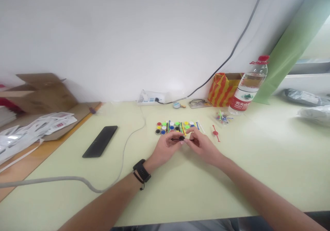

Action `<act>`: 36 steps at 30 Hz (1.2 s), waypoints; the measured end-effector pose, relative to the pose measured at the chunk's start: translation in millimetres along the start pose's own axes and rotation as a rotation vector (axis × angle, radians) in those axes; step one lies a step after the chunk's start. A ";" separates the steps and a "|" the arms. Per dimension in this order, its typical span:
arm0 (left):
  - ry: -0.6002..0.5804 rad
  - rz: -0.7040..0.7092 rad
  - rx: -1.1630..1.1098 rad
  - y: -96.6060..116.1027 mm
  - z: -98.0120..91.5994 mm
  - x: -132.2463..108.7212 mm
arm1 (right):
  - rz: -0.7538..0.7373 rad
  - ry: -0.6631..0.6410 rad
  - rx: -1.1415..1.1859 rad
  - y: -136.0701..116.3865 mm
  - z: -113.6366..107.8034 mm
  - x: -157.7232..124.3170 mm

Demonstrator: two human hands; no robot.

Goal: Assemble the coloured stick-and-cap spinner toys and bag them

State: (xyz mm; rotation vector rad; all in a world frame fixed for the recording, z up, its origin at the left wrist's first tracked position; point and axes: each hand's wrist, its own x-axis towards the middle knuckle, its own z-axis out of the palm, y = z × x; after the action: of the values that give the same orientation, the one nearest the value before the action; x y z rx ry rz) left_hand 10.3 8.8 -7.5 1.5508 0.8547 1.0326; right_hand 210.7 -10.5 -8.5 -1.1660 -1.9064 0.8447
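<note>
Pinching a small black round disc on a thin black stick [182, 138] between their fingertips, the left hand [165, 149] and right hand [202, 146] met at frame centre over the pale yellow-green surface [232, 186], just below a cluster of colourful plastic discs and sticks [175, 127]; a flat black phone [100, 141] lay centre-left.

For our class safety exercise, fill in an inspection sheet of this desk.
Surface: pale green table.
Job's things: black piece; coloured discs and sticks in rows behind it; red stick apart.
Clutter: phone, water bottle, striped bag, cardboard box.
Hands: left hand and right hand both pinch the black piece.
Cables: grey cable across the table; power strip at the back edge.
Surroundings: white wall, green panel.
</note>
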 end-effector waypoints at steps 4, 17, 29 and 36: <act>-0.038 0.000 0.002 0.0 1.1 -0.8 | 0.017 -0.018 0.005 0.4 -2.8 -0.5; -0.050 0.055 0.073 6.5 -1.0 -1.9 | -0.027 -0.076 0.094 -10.7 -4.2 -3.4; -0.074 0.021 -0.071 6.3 -1.5 -2.0 | -0.028 0.022 0.219 -4.8 -9.6 1.8; -0.109 -0.044 -0.116 5.7 -4.4 -1.2 | 0.022 0.122 0.272 -0.9 -10.9 5.2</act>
State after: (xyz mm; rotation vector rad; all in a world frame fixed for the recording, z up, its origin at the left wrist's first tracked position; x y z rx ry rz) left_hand 5.8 8.1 -1.7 1.4699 0.7377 0.9413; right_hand 217.9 -4.4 -0.8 -1.0483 -1.6254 0.9868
